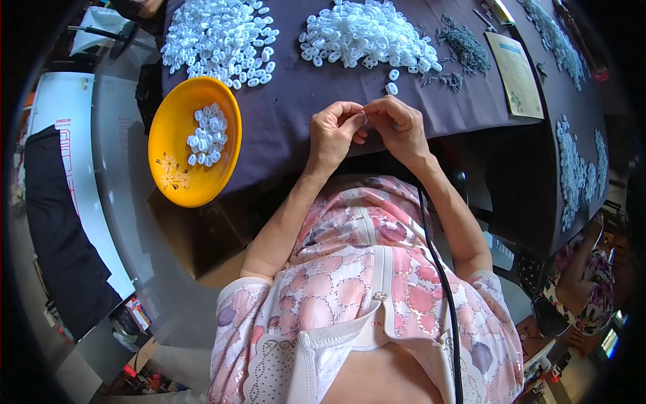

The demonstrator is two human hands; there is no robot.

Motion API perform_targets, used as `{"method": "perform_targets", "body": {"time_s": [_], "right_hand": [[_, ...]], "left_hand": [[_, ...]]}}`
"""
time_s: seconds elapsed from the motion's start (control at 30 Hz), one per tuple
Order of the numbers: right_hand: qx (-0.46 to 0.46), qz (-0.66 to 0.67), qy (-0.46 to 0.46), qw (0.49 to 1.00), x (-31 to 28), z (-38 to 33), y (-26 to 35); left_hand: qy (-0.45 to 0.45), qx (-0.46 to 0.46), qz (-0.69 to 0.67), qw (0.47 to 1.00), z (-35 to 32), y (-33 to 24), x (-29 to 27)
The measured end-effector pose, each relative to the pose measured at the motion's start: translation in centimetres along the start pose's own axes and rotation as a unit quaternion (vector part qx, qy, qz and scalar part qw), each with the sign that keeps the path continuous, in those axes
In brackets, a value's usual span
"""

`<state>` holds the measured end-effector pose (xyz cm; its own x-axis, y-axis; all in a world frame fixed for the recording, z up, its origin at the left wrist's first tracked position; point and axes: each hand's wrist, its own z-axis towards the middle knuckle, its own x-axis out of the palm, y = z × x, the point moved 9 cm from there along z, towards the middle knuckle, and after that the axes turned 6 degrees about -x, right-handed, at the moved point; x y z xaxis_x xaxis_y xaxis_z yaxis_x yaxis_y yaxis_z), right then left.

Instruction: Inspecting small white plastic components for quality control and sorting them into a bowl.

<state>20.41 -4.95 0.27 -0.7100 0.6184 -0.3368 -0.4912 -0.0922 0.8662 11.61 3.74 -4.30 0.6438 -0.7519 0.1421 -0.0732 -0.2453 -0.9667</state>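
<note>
My left hand and my right hand meet at the front edge of the dark tablecloth. Their fingertips pinch together around a tiny whitish piece, most of which the fingers hide. Just beyond my right hand, two loose white oval plastic pieces lie apart from a large heap of white oval pieces. Each oval piece seems to have small holes in it. Left of my hands, a yellow oval bowl with a flower print holds several white pieces.
A second heap of white pieces lies at the far left. Small grey parts and a beige notebook are to the right. More pale pieces lie on the right side. A cardboard box stands below the bowl; another person sits at right.
</note>
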Motion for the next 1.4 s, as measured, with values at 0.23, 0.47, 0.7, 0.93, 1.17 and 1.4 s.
{"method": "perform_targets", "body": {"time_s": [0.23,0.47,0.7,0.93,1.17,1.4], "right_hand": [[-0.093,-0.100,0.044,0.990,0.8,0.0,2.8],[0.085,-0.038,0.085,0.992,1.2,-0.5,-1.5],[0.187,0.169,0.021,0.967,1.6,-0.6,-3.0],[0.176,0.170,0.042,0.969,1.7,-0.6,-3.2],[0.188,0.119,0.045,0.974,1.7,-1.1,-3.1],[0.010,-0.068,0.067,0.995,1.3,0.4,0.2]], "left_hand": [[0.007,-0.036,0.000,0.999,-0.2,0.7,-0.2],[0.002,0.061,0.065,0.996,-0.6,-0.1,0.2],[-0.020,-0.011,-0.071,0.997,-0.2,0.3,-1.1],[-0.005,-0.006,-0.069,0.998,-0.4,0.1,-1.1],[-0.006,0.006,-0.042,0.999,-0.5,0.0,-1.0],[-0.003,-0.001,-0.042,0.999,0.0,0.2,-0.8]]}}
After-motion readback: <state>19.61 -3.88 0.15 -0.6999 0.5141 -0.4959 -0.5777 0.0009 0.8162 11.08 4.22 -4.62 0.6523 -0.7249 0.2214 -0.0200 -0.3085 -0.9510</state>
